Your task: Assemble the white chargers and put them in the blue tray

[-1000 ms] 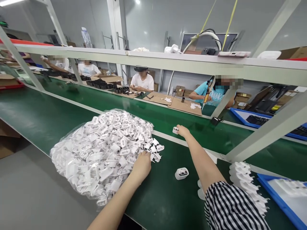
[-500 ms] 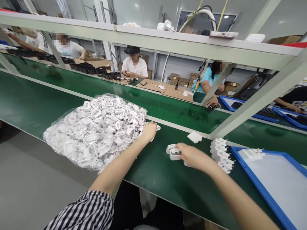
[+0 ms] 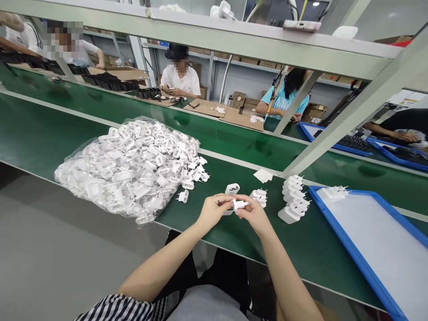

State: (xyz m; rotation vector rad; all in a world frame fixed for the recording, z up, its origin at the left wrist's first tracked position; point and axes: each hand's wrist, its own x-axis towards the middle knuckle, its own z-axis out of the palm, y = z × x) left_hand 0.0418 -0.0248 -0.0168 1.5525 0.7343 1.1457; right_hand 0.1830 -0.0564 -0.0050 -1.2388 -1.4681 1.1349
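In front of me my left hand and my right hand meet over the green belt. Between their fingertips is a white plug cap, its pins pointing right. Both hands are closed on it. Just beyond stands a white charger housing, its open top showing parts inside. Another housing is mostly hidden under my fingers. Several white plug pieces stand behind my right hand. To the left, a clear plastic bag is heaped with white plug caps, and one loose plug cap lies beside it.
A row of white chargers stands right of my hands. Farther right lies a blue-rimmed tray with white plugs in its corner. White paper lies near the belt's divider. A shelf beam crosses overhead; several co-workers sit beyond.
My left hand has left the heap's edge and come right, toward me. My right hand has let go of a housing, and both hands now hold a plug cap. The view has shifted slightly.
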